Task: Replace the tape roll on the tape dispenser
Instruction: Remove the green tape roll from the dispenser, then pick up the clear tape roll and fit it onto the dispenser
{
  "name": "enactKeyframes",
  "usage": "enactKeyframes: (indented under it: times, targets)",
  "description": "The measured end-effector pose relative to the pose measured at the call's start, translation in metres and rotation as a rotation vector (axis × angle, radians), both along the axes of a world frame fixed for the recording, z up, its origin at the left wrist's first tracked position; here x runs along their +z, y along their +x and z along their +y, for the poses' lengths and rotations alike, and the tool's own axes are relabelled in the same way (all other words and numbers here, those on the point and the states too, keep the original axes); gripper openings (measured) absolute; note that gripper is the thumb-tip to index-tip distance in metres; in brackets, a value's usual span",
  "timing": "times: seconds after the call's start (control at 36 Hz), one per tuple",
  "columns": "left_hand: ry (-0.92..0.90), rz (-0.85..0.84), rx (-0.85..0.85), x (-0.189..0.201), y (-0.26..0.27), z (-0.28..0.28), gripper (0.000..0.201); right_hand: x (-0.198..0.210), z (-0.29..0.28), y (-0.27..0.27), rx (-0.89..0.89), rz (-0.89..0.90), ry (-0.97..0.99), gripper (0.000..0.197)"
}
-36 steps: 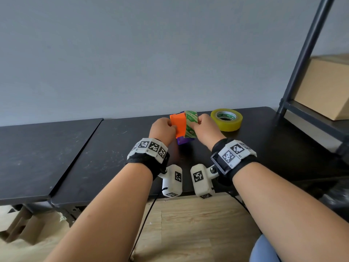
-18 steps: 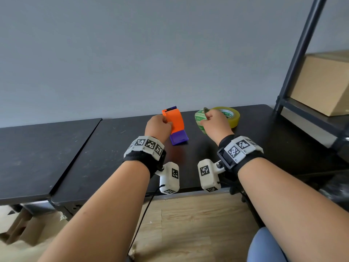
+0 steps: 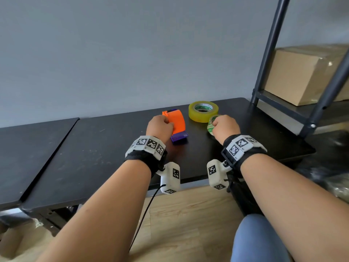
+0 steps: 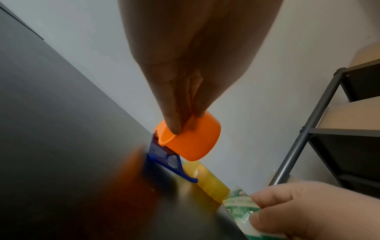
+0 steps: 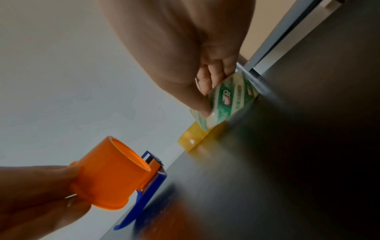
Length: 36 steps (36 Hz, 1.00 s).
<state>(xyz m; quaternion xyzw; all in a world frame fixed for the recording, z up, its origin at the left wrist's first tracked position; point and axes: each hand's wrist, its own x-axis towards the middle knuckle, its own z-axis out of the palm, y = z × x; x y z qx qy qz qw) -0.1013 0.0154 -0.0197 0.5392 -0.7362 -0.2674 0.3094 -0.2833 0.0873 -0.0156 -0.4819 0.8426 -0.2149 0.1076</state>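
An orange and blue tape dispenser point(image 3: 177, 123) stands on the black table point(image 3: 98, 148); its bare orange hub point(image 4: 191, 139) carries no roll. My left hand point(image 3: 160, 126) pinches the hub's near end point(image 5: 107, 175). My right hand point(image 3: 223, 127) grips a thin green-printed tape roll point(image 5: 227, 100) just above the table, right of the dispenser. The same thin roll point(image 3: 212, 123) peeks out past my knuckles in the head view. A full yellow tape roll point(image 3: 203, 111) lies flat behind it.
A dark metal shelf rack point(image 3: 294, 103) with a cardboard box point(image 3: 306, 72) stands at the table's right end. A grey wall runs along the back. A second black table point(image 3: 28, 154) adjoins on the left.
My right hand has drawn the green-printed roll off the orange hub and carried it right and down toward the table, in front of the yellow roll. My left hand still holds the dispenser.
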Motion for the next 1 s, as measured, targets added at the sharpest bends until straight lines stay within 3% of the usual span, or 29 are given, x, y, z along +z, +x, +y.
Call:
enactKeyframes:
  times: [0.31,0.53,0.67,0.75,0.83,0.89,0.94,1.0]
  targets:
    - [0.045,0.121,0.019,0.001,0.003,-0.003,0.019,0.002,-0.013,0.016,0.026,-0.044,-0.223,0.029]
    - [0.196,0.29,0.057,-0.021,0.022,-0.029,0.02,-0.004,-0.025,0.054,0.22,-0.196,-0.062,0.039]
    - [0.3,0.348,0.099,-0.017,0.039,-0.028,0.026,-0.009,-0.032,0.072,0.275,-0.188,-0.066,0.021]
    - [0.334,0.323,0.111,-0.017,0.049,-0.032,0.016,-0.007,-0.036,0.08,0.293,-0.147,-0.088,0.024]
    - [0.337,0.276,0.172,-0.016,0.058,-0.031,0.024,-0.003,-0.04,0.087,0.318,-0.12,-0.113,0.024]
    - [0.261,0.146,0.22,-0.012,0.061,-0.025,0.029,-0.002,-0.044,0.092,0.325,-0.117,-0.124,0.02]
    - [0.128,0.009,0.263,-0.013,0.064,-0.023,0.047,-0.002,-0.049,0.095,0.334,-0.119,-0.135,0.017]
    - [0.0,-0.039,0.248,-0.013,0.067,-0.021,0.052,-0.002,-0.052,0.098,0.34,-0.131,-0.147,0.025]
